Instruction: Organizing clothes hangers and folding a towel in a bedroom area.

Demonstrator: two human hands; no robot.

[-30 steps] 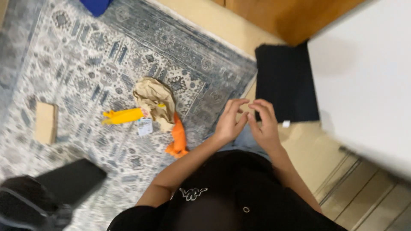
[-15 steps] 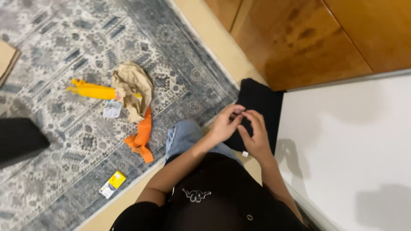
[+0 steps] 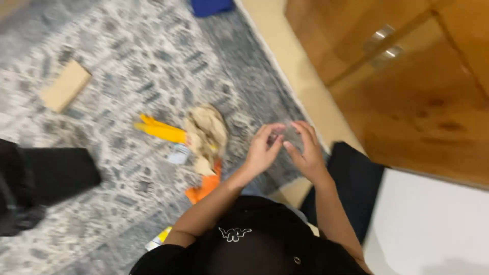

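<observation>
We are pinching a small clear item (image 3: 283,136) (too blurred to identify) between our left hand (image 3: 262,152) and right hand (image 3: 305,153), fingers curled around it at chest height. It may be slipping toward the rug (image 3: 117,66), where the yellow wrapper (image 3: 160,130) and crumpled paper (image 3: 208,133) are crowding the floor; the wooden cabinet (image 3: 407,91) is closing off our right.

View swung left, both hands now over the rug (image 3: 127,66), cardboard piece (image 3: 66,85) visible again
</observation>
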